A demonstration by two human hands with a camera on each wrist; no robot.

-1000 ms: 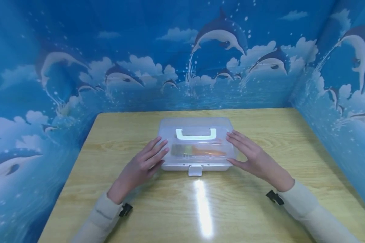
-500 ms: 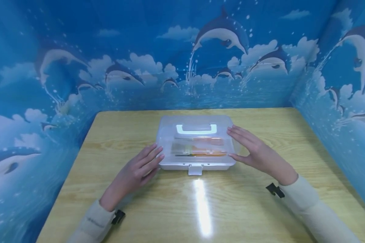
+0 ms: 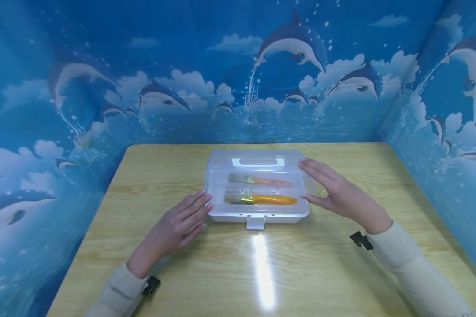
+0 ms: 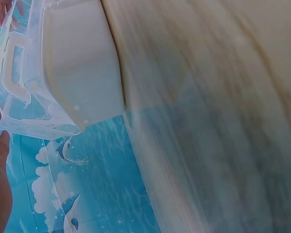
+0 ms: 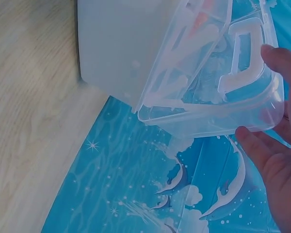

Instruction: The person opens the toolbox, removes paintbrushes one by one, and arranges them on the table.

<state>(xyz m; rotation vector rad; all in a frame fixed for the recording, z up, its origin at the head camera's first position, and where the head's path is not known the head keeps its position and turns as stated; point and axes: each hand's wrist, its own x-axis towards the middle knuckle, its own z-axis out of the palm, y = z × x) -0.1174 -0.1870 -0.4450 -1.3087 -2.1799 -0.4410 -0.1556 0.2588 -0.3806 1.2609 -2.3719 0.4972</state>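
Note:
A clear-lidded plastic storage box [image 3: 218,217] sits on the table, with a white latch [image 3: 255,223] standing out at its front. Through the lid show a larger orange-handled paintbrush [image 3: 275,199] and a smaller paintbrush [image 3: 267,180]. The white carry handle [image 3: 258,162] is toward the back of the lid. My left hand [image 3: 176,224] has its fingertips at the box's left front side. My right hand [image 3: 343,196] touches the right side with fingers extended and thumb apart. In the right wrist view, that hand [image 5: 283,160] lies along the clear lid's end.
The wood-grain table [image 3: 317,273] runs up to a blue dolphin-printed backdrop [image 3: 198,125], which also rises on both sides. A bright light reflection lies on the table in front of the box. Black clips [image 3: 151,286] are on both cuffs.
The lid's handle has shifted backward, and both paintbrushes show more clearly. My right hand has moved slightly back with the lid. My left hand has drawn a little left.

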